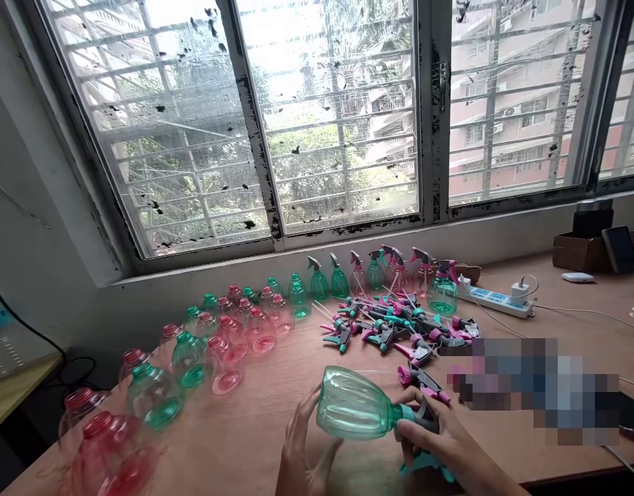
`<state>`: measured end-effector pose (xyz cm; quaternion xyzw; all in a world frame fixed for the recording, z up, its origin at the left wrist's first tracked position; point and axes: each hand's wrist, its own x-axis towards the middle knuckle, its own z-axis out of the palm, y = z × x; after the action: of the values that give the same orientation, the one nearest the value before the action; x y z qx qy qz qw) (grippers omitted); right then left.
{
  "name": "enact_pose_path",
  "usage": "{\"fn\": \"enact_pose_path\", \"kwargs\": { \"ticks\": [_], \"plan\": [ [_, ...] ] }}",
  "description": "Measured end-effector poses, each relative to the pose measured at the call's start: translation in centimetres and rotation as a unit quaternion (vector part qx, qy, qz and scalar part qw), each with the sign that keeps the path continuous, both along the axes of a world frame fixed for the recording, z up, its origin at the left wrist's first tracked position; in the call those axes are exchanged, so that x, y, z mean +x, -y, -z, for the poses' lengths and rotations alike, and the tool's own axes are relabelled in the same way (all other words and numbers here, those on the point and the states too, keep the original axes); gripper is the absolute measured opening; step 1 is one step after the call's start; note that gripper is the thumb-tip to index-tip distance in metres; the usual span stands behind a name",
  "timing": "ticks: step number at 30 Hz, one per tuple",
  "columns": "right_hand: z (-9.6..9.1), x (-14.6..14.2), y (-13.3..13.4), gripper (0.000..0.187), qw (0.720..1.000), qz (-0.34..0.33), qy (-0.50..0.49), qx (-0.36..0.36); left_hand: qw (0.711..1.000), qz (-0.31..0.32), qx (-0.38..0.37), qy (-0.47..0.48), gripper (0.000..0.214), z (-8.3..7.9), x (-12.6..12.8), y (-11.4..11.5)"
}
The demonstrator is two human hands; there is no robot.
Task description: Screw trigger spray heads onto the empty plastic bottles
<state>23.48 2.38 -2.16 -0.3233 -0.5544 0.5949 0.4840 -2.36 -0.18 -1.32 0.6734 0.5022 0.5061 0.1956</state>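
A clear green spray bottle (355,406) lies sideways in the air above the table, its base toward the left. My left hand (303,444) is curved around the base end, fingers at the far left and thumb below. My right hand (440,441) is closed around the grey-and-teal trigger sprayer (425,417) at the bottle's neck. The teal collar (407,412) sits against the neck. Part of the sprayer is hidden by my right fingers. Just beyond my right hand lies a loose pink-and-grey trigger sprayer (423,381).
Several open pink bottles (226,372) and green bottles (154,399) stand at left. Loose trigger sprayers (383,331) form a pile in the middle. Bottles with sprayers (319,282) line the window wall. A power strip (497,302) with cables lies at right, near a blurred patch.
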Motion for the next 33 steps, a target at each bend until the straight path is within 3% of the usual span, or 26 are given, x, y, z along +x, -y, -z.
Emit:
{"fn": "enact_pose_path", "kwargs": {
  "ticks": [3, 6, 13, 17, 25, 30, 33],
  "plan": [
    [0.1, -0.1, 0.2, 0.038, 1.000, 0.018, -0.002, 0.007, 0.999, -0.001, -0.018, 0.046, 0.059, 0.3, 0.2, 0.0],
    [-0.1, -0.2, 0.4, 0.039, 1.000, 0.024, 0.012, 0.011, 0.996, 0.006, -0.024, 0.085, 0.049, 0.0, 0.3, 0.1],
    [-0.6, -0.1, 0.1, 0.038, 1.000, 0.019, 0.011, 0.012, 0.999, 0.032, 0.013, 0.024, 0.044, -0.6, 0.0, 0.2],
    [-0.2, -0.2, 0.2, 0.036, 0.999, 0.021, 0.011, 0.023, 0.998, 0.000, -0.013, 0.054, 0.069, -0.2, 0.5, 0.5],
    [-0.8, 0.0, 0.5, 0.035, 1.000, 0.003, 0.010, 0.012, 0.998, 0.037, -0.009, 0.042, 0.046, -0.7, 0.2, 0.4],
    [-0.2, 0.0, 0.4, 0.035, 0.999, 0.012, 0.021, 0.023, 0.998, 0.015, -0.044, 0.053, 0.064, -0.1, 0.4, 0.5],
    [-0.2, 0.1, 0.6, 0.036, 0.999, 0.019, 0.041, 0.025, 0.996, 0.019, -0.047, 0.074, 0.055, 0.0, 0.6, 0.4]
  ]
}}
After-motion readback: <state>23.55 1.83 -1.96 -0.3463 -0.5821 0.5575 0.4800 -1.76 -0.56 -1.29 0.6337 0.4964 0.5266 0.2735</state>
